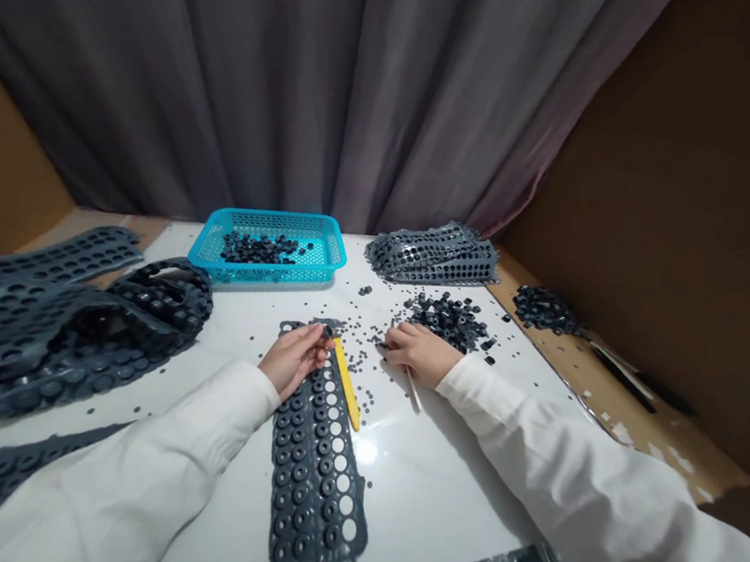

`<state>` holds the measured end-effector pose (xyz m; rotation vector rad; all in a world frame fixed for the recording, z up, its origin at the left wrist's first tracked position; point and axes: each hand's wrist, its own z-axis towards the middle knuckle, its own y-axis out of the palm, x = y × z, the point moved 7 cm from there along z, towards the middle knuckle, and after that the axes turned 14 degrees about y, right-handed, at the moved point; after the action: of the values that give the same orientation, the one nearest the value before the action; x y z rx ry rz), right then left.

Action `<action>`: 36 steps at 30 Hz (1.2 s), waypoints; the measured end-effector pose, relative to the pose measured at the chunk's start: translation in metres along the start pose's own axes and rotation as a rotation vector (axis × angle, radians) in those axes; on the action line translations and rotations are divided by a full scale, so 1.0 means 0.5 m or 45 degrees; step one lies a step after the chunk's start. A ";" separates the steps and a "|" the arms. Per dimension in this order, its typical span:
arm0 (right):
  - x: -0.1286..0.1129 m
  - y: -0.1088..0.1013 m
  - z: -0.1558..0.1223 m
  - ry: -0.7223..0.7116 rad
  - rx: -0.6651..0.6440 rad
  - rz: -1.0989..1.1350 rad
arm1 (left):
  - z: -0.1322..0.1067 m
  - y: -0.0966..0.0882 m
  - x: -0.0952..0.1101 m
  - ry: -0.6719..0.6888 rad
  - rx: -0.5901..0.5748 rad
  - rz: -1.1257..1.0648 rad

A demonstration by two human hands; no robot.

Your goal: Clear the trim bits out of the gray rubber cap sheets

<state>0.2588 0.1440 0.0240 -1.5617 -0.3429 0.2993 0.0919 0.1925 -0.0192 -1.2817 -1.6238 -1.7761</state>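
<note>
My left hand (296, 357) is over the far end of a dark rubber sheet (313, 476) and pinches a small black rubber piece (327, 331) at its fingertips. Rows of round ringed pieces sit in this sheet, and the column along its right side is open holes. A yellow flat tool (348, 385) lies along the sheet's right edge, just below my left fingertips. My right hand (419, 352) is closed around a thin white stick (414, 391) that points down toward me. Beside that hand lies a heap of loose black rubber pieces (450, 319).
A turquoise basket (277, 281) with black pieces stands at the back. Punched rubber sheets (433, 256) lie at the back right, and a bulky stack of sheets (41, 337) fills the left. Tiny dark discs are scattered mid-table. More black pieces (545, 309) lie on cardboard at right.
</note>
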 end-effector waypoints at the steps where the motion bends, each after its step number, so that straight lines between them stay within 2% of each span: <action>1: 0.002 -0.010 -0.001 -0.022 0.034 0.057 | 0.001 -0.001 -0.001 0.002 0.003 0.000; 4: 0.022 -0.059 -0.008 -0.019 0.169 0.396 | 0.002 -0.001 -0.002 0.006 -0.003 -0.005; 6: 0.041 -0.089 -0.011 0.073 0.233 0.661 | 0.002 0.000 -0.002 0.007 -0.013 -0.015; 8: 0.057 -0.100 -0.011 0.216 0.230 0.923 | 0.002 0.000 -0.002 0.006 -0.020 -0.026; 12: 0.065 -0.079 -0.003 0.440 0.125 1.293 | 0.000 0.000 -0.003 -0.009 -0.032 -0.035; 19: 0.068 -0.031 0.022 0.586 -0.004 1.202 | 0.001 0.002 0.000 -0.004 -0.047 -0.060; 24: 0.062 -0.041 0.031 0.639 -0.067 1.251 | -0.001 0.002 0.001 -0.012 -0.045 -0.074; 26: 0.054 -0.055 0.029 0.660 -0.039 1.416 | -0.002 0.002 0.001 -0.025 -0.035 -0.069; 29: 0.029 -0.065 0.027 0.660 0.094 1.836 | -0.003 0.002 0.000 -0.042 -0.015 -0.052; 32: -0.004 -0.042 0.032 0.653 0.249 2.175 | -0.005 0.003 0.001 -0.050 -0.007 -0.034; 36: -0.047 0.002 0.043 0.552 0.249 2.461 | -0.009 0.007 0.003 -0.050 -0.023 -0.012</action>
<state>0.2285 0.1544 0.0222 -1.2227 1.6092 1.3405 0.0924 0.1879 -0.0156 -1.3266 -1.6412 -1.7862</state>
